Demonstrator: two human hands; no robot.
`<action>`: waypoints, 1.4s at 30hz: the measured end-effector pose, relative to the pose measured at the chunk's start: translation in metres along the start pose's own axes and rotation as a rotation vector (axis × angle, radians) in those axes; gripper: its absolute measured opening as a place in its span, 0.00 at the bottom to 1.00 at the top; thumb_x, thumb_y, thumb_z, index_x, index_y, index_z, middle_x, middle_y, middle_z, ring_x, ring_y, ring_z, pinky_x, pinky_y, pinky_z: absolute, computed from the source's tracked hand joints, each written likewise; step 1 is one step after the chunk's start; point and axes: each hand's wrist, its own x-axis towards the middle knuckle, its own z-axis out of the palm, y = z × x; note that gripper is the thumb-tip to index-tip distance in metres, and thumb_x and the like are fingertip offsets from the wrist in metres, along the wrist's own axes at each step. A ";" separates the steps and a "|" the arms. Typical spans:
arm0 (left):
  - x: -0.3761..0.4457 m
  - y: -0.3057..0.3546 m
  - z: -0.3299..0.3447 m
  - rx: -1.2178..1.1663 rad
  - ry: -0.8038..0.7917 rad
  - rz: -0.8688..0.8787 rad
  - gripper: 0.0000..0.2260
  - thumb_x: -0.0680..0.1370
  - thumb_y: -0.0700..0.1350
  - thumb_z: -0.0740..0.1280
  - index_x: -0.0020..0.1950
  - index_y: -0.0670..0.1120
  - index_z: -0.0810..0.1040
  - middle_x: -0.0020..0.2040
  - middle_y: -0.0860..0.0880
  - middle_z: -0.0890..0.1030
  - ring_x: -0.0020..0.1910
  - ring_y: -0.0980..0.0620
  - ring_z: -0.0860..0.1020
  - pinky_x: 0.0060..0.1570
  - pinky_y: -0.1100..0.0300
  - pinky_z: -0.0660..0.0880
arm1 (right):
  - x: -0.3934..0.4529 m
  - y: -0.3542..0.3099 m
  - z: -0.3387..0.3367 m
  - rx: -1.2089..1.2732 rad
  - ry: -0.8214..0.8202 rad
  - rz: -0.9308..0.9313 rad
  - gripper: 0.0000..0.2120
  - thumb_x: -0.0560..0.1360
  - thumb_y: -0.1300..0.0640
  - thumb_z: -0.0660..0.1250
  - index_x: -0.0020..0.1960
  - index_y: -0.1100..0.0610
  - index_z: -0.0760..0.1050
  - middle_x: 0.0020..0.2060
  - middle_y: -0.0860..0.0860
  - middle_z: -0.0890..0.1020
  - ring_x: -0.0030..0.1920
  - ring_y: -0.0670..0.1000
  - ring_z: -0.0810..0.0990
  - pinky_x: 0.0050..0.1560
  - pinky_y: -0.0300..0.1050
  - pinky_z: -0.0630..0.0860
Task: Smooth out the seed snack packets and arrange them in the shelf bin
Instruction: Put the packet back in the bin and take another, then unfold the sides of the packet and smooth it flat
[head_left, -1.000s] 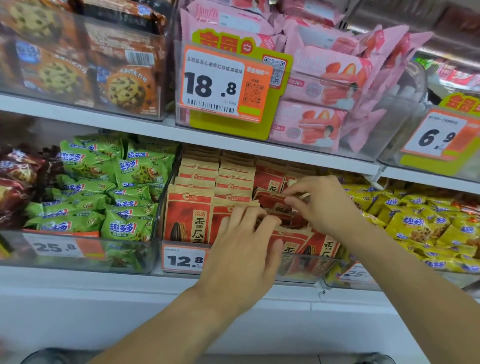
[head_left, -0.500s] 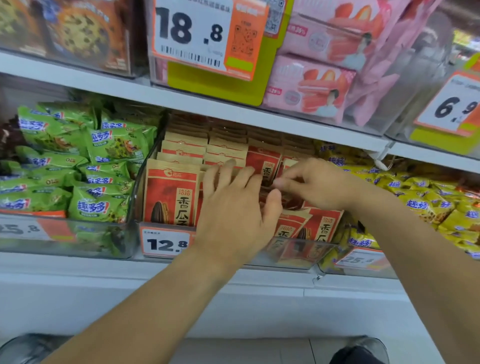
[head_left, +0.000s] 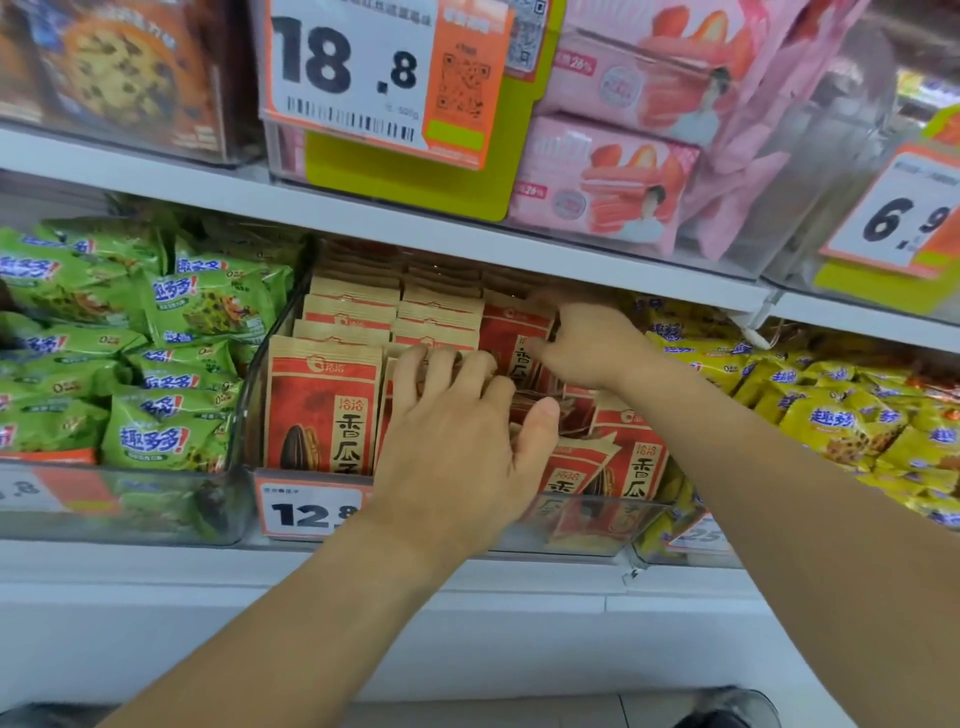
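Reaching w/ both hands into the clear shelf bin (head_left: 587, 525) on the middle shelf, we see red-and-tan seed packets (head_left: 322, 405) standing in rows, front to back. Our left hand (head_left: 457, 441) lies over the middle row, fingers curled over the top edges of the packets there and thumb out to the right, gripping that bunch. Our right hand (head_left: 592, 343) is further back, thumb and fingers pinching the top of an upright red packet (head_left: 511, 343) in the right-hand row. Between the 2 hands a few packets lie tilted and slumped, not upright. At the front right, two packets (head_left: 631, 467) lean against the bin's clear front wall. A 12.8 price tag (head_left: 306, 512) sits on the bin's front left, partly behind our left wrist.

Green cookie packs (head_left: 156, 364) fill the bin just left; yellow packs (head_left: 831, 415) the one to the right. Above, pink snack bags (head_left: 602, 192) sit beside an 18.8 tag (head_left: 363, 78).
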 end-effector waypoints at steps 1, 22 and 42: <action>0.000 0.000 0.000 0.003 -0.001 0.001 0.31 0.81 0.60 0.41 0.53 0.49 0.82 0.59 0.51 0.77 0.63 0.48 0.70 0.71 0.47 0.55 | 0.000 0.000 0.002 -0.002 0.040 -0.005 0.17 0.80 0.52 0.65 0.68 0.55 0.73 0.60 0.55 0.80 0.60 0.57 0.77 0.50 0.41 0.68; -0.019 -0.014 -0.025 -0.560 0.295 0.049 0.13 0.80 0.48 0.57 0.54 0.44 0.78 0.54 0.52 0.78 0.58 0.55 0.73 0.61 0.59 0.69 | -0.123 0.006 -0.020 0.363 0.645 -0.175 0.04 0.78 0.58 0.69 0.50 0.51 0.81 0.42 0.35 0.80 0.46 0.37 0.79 0.44 0.23 0.69; -0.090 -0.001 -0.048 -1.126 -0.823 -0.620 0.21 0.75 0.56 0.63 0.57 0.41 0.81 0.51 0.42 0.86 0.50 0.42 0.84 0.54 0.48 0.80 | -0.200 0.008 0.031 1.363 -0.077 0.298 0.16 0.69 0.52 0.73 0.52 0.62 0.81 0.39 0.57 0.87 0.39 0.53 0.86 0.36 0.42 0.81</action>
